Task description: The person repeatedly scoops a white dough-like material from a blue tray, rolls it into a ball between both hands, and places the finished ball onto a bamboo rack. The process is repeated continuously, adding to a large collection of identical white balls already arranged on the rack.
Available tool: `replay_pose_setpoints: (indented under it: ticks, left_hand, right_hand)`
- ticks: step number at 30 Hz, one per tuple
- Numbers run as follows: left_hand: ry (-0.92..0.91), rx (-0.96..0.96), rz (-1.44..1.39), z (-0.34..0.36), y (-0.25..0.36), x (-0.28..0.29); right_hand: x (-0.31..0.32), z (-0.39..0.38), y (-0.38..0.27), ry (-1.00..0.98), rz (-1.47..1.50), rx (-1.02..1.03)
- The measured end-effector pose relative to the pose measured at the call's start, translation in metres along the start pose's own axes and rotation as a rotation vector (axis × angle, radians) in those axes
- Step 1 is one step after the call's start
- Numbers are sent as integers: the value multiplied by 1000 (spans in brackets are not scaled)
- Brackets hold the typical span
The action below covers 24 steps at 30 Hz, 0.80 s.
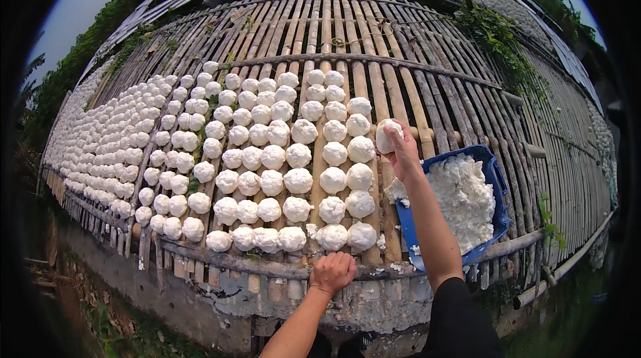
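Note:
Rounded balls of white, crumbly dough-like material (298,180) sit in rows on a bamboo slat rack (394,84). Raised at the right end of these rows, my right hand (403,155) is closed around one white ball (387,135), its fingers curled over the right side. My left hand (333,272) is a closed fist at the rack's front edge, just below the nearest balls; nothing shows in it. Under my right forearm stands a blue plastic tub (497,191) with a heap of loose white material (461,198) inside, partly hidden by the arm.
Bare slats stretch behind and to the right of the balls, crossed by a bamboo pole (360,58). Denser rows of balls (100,144) cover the rack's left side. Green plants (491,38) grow through at the right. A concrete wall (220,304) supports the front edge.

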State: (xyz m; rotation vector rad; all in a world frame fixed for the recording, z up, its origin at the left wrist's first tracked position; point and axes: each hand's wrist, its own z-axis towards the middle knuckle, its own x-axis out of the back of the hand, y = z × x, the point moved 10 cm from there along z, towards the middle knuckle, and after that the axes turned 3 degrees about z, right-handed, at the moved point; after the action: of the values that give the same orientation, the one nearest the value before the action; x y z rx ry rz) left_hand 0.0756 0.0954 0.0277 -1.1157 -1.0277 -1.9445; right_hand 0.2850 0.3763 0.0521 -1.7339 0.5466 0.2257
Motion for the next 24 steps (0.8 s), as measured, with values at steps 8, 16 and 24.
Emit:
replay_pose_setpoints:
  ticks: [8, 16, 24]
  left_hand:
    - [-132, -36, -46, -4, 1, -8]
    - [8, -15, -67, -1, 1, 6]
    - [-71, -44, -55, -3, 3, -11]
  right_hand:
    - [-82, 254, -56, 107, -1013, 480]
    - [-67, 258, 21, 182, -1281, 251]
    - [93, -37, -169, 307, -1178, 624]
